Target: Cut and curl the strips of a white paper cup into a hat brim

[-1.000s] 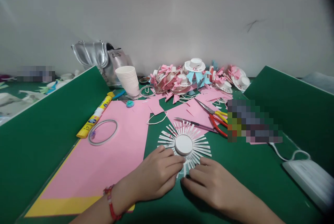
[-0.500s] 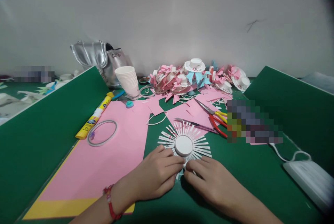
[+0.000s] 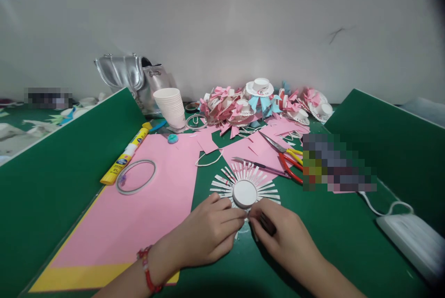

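A white paper cup cut into radiating strips (image 3: 244,187) lies upside down on the green table (image 3: 333,233), its round base up. My left hand (image 3: 208,233), with a red bracelet at the wrist, rests at the cup's near left edge, fingers curled and touching the strips. My right hand (image 3: 281,233) is at the near right edge, its thumb and fingers pinched on the nearest strips, some of them hidden under the fingers.
A large pink sheet over a yellow one (image 3: 139,214) lies to the left with a tape ring (image 3: 136,175) and a glue tube (image 3: 127,154). Scissors (image 3: 288,159), a craft knife (image 3: 260,165), stacked cups (image 3: 171,107), finished pink-and-blue paper hats (image 3: 259,101), a silver bag (image 3: 134,78) and a white device (image 3: 413,240) surround the spot.
My right hand has slid left and forward to the cup's near edge and closed from flat fingers into a pinch on the strips. My left hand has barely moved.
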